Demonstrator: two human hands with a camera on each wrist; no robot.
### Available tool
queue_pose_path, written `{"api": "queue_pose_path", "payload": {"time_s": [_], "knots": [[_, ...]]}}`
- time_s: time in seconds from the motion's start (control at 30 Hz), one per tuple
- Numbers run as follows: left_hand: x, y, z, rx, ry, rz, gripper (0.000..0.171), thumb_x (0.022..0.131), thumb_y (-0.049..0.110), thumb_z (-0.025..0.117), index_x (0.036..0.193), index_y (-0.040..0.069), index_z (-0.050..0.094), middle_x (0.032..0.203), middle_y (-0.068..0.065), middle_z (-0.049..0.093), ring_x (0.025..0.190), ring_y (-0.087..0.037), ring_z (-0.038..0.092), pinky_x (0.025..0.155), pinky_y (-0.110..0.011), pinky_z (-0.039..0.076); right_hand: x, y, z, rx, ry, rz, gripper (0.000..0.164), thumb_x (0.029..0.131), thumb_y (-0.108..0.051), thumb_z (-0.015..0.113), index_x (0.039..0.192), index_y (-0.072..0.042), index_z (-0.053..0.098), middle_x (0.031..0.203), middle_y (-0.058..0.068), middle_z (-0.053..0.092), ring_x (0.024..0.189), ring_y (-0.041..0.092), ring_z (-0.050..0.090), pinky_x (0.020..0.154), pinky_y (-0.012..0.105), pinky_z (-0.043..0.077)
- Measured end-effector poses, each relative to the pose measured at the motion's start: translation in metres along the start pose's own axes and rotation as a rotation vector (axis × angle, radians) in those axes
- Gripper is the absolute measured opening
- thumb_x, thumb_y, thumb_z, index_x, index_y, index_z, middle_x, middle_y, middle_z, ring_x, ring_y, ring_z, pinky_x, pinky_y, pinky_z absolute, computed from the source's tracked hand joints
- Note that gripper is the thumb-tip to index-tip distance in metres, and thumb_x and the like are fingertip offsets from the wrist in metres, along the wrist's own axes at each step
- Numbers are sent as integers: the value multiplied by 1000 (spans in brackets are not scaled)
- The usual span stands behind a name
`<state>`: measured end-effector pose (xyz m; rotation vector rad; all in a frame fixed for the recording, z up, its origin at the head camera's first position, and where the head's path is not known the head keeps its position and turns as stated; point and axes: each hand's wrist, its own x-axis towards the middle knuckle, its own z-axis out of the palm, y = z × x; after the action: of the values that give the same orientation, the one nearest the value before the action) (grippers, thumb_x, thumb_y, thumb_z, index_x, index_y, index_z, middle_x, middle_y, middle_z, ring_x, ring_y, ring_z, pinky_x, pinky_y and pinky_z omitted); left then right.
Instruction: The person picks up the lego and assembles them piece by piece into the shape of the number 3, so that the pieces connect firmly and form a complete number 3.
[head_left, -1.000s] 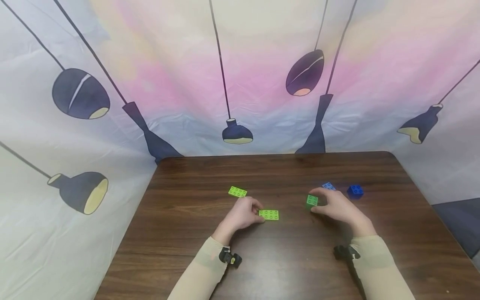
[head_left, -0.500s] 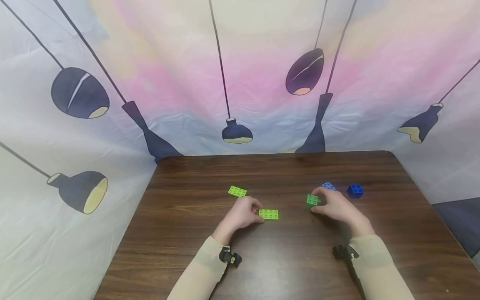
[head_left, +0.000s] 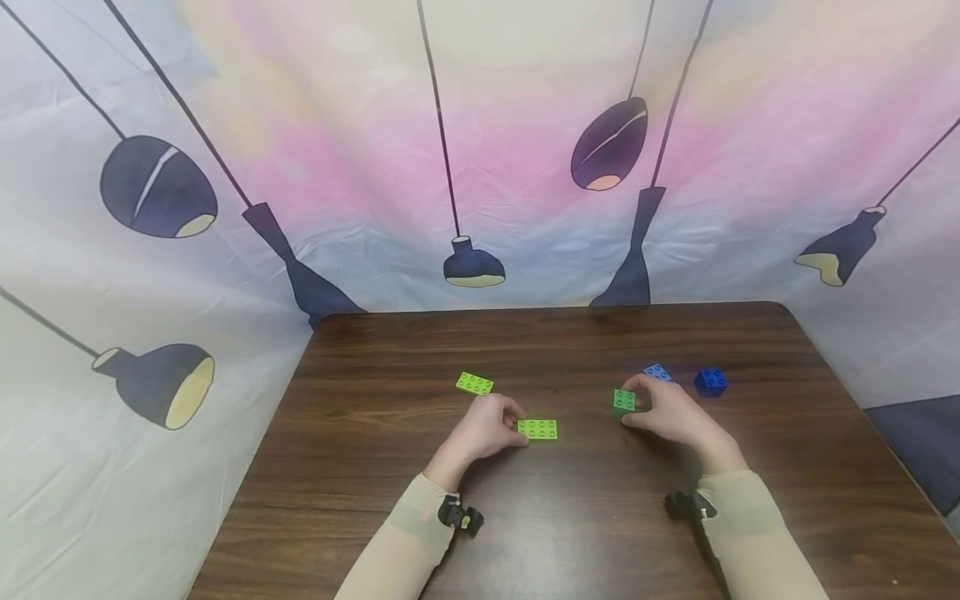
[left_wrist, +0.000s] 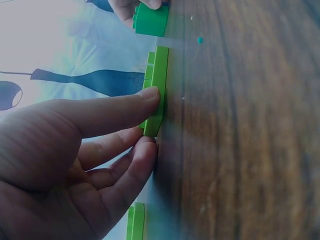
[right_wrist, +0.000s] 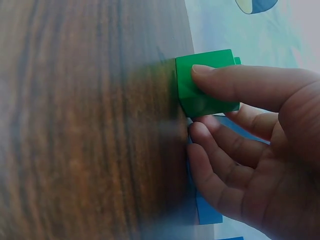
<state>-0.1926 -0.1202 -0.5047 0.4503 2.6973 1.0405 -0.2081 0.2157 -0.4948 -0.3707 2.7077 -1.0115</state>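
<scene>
On the brown table, my left hand (head_left: 486,427) pinches the left end of a flat lime-green toy brick (head_left: 538,429) between thumb and fingers. The left wrist view shows the thumb pressed on the side of that lime brick (left_wrist: 159,70). My right hand (head_left: 678,414) grips a taller green two-by-two brick (head_left: 624,402). In the right wrist view the thumb lies across one face of the green brick (right_wrist: 207,95), its underside at the table surface. The two held bricks stand apart.
Another flat lime brick (head_left: 475,383) lies behind my left hand. A light-blue flat brick (head_left: 657,372), partly hidden by my right hand, and a dark-blue brick (head_left: 711,382) lie at the right. A lamp-patterned cloth (head_left: 360,167) hangs behind the table (head_left: 570,517).
</scene>
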Motion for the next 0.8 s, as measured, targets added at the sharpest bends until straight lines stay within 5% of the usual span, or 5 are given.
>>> {"api": "queue_pose_path", "payload": {"time_s": [0.8], "knots": [[-2,2,0,-29,2,-22,31,77,10,96,102,3,78,83,2,65,79,-11,59,75,-31,52,1,5,3,-5,8,1,44,89,-17,86,125,-5,65,112,10,71,110,36,66,94,62,53]]}}
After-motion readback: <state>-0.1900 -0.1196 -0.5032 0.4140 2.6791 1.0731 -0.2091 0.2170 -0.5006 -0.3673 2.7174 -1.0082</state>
